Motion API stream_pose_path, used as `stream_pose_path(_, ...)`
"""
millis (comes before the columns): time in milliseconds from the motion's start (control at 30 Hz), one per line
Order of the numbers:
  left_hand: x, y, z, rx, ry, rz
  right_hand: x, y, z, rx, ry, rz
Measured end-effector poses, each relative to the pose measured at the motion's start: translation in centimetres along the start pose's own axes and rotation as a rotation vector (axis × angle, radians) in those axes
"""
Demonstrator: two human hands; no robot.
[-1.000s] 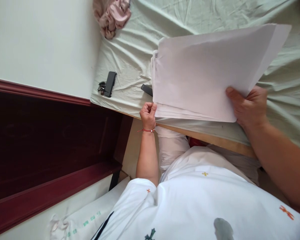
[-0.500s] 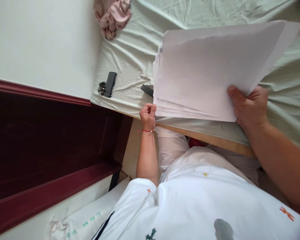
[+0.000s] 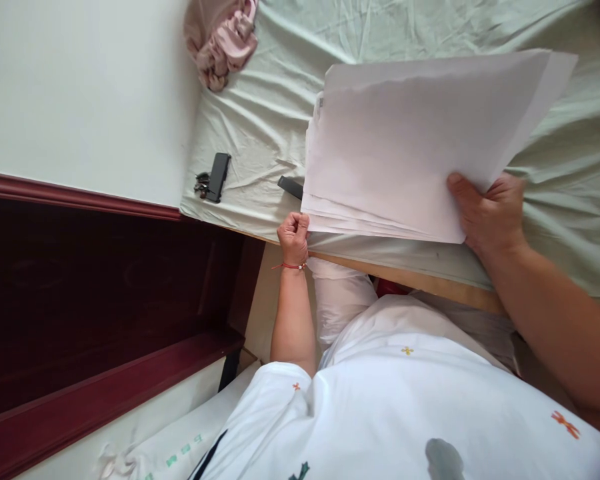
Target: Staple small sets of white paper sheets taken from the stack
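Note:
A stack of white paper sheets [image 3: 405, 147] is held up over a cloth-covered surface, its layers slightly fanned along the near and left edges. My right hand [image 3: 493, 210] grips the near right corner, thumb on top and the other fingers hidden beneath. At the near left corner, my left hand [image 3: 294, 235] is closed, pinching the sheets between thumb and fingers. A red bracelet [image 3: 293, 266] circles my left wrist. Partly under the stack's left edge lies a dark flat object [image 3: 291, 187], whose kind I cannot make out.
Pale green cloth [image 3: 260, 127] covers the surface, with a wooden edge [image 3: 410, 275] near my legs. A black phone-like object [image 3: 219, 177] lies beside keys [image 3: 202, 183]. Crumpled pink fabric [image 3: 225, 43] sits at the back left. Dark red wooden furniture [image 3: 105, 380] stands left.
The stack's far right end has shifted a little left and down, together with my right hand. Both hands keep their hold, and the whole view has moved slightly.

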State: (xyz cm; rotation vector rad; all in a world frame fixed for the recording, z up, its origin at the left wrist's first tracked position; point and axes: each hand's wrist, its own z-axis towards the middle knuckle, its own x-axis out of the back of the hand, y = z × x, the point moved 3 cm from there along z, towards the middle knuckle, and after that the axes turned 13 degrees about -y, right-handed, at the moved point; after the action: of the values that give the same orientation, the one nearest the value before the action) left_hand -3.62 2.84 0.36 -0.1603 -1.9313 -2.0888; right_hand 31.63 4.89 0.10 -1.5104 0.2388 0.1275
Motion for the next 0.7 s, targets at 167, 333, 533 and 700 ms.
stream_pose_path(167, -0.01, -0.31, 0.01, -0.002, 0.014, -0.025, -0.05, -0.19, 0.08, 0.011, 0.006, 0.025)
stream_pose_path(333, -0.04, -0.41, 0.05, -0.007, 0.023, -0.083, -0.10, -0.11, 0.05, 0.012, -0.007, 0.055)
stream_pose_path(533, -0.35, -0.28, 0.23, -0.014, -0.004, -0.121, 0.22, 0.45, -0.07, -0.018, -0.058, 0.002)
stream_pose_path(700, -0.14, -0.04, 0.20, -0.037, 0.047, -0.029, 0.38, 0.45, -0.23, -0.044, -0.103, -0.070)
